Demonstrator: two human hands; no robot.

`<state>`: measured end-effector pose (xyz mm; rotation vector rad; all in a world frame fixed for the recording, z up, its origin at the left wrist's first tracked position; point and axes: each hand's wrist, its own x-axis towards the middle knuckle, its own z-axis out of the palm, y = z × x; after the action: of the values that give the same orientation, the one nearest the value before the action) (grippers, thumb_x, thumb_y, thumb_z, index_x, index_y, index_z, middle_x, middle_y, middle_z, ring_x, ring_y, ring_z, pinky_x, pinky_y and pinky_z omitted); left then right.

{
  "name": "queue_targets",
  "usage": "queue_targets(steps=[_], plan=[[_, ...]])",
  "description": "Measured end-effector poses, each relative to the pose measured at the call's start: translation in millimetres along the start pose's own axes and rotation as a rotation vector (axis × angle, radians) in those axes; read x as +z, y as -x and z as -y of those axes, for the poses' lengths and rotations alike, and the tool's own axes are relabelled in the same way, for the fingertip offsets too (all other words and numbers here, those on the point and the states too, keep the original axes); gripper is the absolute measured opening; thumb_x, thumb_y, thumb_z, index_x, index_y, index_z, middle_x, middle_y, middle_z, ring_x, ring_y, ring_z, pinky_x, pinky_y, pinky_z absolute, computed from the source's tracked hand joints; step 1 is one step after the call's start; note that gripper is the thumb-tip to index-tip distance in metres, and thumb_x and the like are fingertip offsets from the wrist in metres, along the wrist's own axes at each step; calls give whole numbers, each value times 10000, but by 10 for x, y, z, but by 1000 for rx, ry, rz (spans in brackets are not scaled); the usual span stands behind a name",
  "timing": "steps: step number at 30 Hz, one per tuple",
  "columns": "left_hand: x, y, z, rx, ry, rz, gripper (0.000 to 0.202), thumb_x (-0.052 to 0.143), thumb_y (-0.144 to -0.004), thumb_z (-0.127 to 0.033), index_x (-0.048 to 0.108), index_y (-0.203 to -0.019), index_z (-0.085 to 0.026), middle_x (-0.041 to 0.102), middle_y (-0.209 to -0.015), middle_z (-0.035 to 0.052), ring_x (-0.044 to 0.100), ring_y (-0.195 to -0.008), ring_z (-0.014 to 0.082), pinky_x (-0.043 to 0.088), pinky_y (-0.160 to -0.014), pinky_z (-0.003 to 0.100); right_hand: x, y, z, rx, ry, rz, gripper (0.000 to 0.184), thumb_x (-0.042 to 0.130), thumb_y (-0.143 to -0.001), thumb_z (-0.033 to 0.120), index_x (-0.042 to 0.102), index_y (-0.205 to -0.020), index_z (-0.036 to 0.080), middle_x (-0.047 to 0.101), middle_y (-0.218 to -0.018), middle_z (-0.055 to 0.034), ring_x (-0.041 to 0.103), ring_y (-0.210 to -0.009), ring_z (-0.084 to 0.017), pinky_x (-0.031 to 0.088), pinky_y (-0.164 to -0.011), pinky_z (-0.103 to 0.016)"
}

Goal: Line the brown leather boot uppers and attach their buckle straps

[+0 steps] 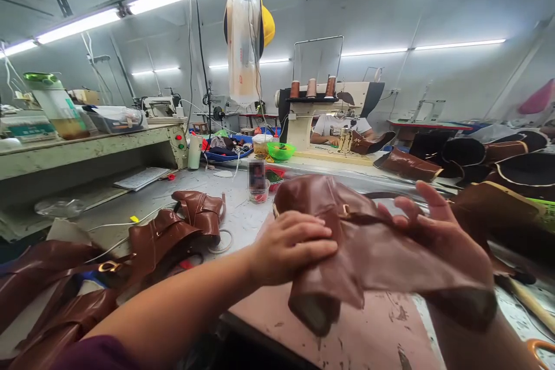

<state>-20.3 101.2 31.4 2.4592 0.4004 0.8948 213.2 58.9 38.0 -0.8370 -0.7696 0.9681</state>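
A glossy brown leather boot upper [368, 248] with a strap and small gold buckle is held above the bench, partly blurred. My left hand [299, 245] lies across its left part, fingers curled over the leather and thumb hidden. On the right, my right hand [451, 231] has its fingers apart and raised beside the strap end. The wide end of the leather crosses my right palm and wrist. Beneath the upper is a worn pinkish board [347, 329].
More brown boot uppers [165, 243] lie at left; boots [511, 185] are piled at right. Behind stand a sewing machine [329, 110] with thread spools, a green bowl [281, 151] and a phone [257, 177]. Orange-handled scissors [541, 350] lie lower right. A person sits beyond the machine.
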Motion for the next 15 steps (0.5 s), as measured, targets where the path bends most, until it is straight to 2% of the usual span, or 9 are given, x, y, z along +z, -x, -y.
queue_targets(steps=[2,5,7,9,10,12,13,15], plan=[[210,295,48,33,-159,163,293,410,-847,-250,667,-986,-229,634,-1115,105,498,-1134,243,340,-974,401,-51,132,-155,85,23,-32,633,711,-558,286,488,-1148,342,531,-696,90,444,-414,-37,513,-631,-294],[577,838,168,-3,-182,347,289,387,-864,-230,651,-978,-262,646,-1099,99,541,-1102,225,382,-954,365,-207,436,-557,207,261,-61,763,706,-639,388,366,-1311,267,516,-667,80,333,-339,-16,474,-493,-245],[741,1162,208,37,-173,314,280,377,-883,-240,632,-998,-251,648,-1091,108,538,-1111,222,390,-964,354,-336,652,-743,302,333,-93,805,657,-689,469,296,-1365,222,508,-614,67,380,-370,-59,474,-473,-264],[790,1393,211,69,-217,164,274,378,-873,-195,610,-1016,-219,653,-1066,122,540,-1101,223,411,-948,349,-462,813,-786,352,346,-101,794,612,-719,522,292,-1370,199,474,-531,71,417,-417,-94,483,-496,-271],[773,1467,210,35,-270,66,277,379,-857,-159,599,-1020,-203,652,-1056,126,545,-1088,223,416,-943,355,-517,859,-764,350,345,-91,765,606,-724,530,328,-1351,193,463,-505,71,425,-437,-100,480,-506,-259],[692,1538,225,-170,-419,-95,300,395,-822,-124,572,-1059,-175,626,-1093,136,544,-1078,235,420,-939,385,-595,883,-684,314,346,-65,679,643,-696,519,452,-1253,181,496,-513,55,433,-446,-96,462,-494,-233],[641,1543,241,-306,-497,-122,321,410,-812,-129,554,-1097,-164,599,-1141,146,534,-1090,252,418,-939,414,-613,872,-643,285,336,-68,642,672,-670,505,498,-1194,179,535,-548,38,454,-457,-98,462,-490,-232],[545,1516,278,-524,-601,-46,369,450,-808,-173,519,-1169,-145,538,-1229,163,491,-1139,299,414,-929,470,-595,838,-577,217,277,-116,604,696,-646,484,522,-1150,199,596,-628,6,525,-514,-128,487,-506,-253]])
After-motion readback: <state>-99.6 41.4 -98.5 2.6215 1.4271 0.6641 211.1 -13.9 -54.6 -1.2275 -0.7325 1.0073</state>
